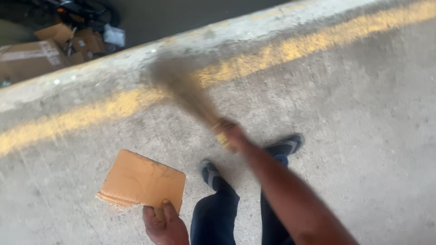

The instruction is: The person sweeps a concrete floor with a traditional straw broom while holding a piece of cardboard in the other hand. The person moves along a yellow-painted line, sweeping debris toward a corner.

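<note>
My left hand (163,223) grips the near edge of a torn brown cardboard piece (141,180), held flat and low over the concrete floor. My right hand (230,134) is shut on the handle of a small straw broom (181,86), which is blurred by motion and reaches up-left toward the yellow painted line (91,111). My two feet in dark sandals (284,147) stand just below the broom hand, with dark blue trousers above them.
A raised concrete edge (136,52) runs diagonally behind the yellow line. Beyond it, lower down at the top left, lie cardboard boxes (32,56) and loose scraps. Grey concrete floor (372,136) spreads to the right.
</note>
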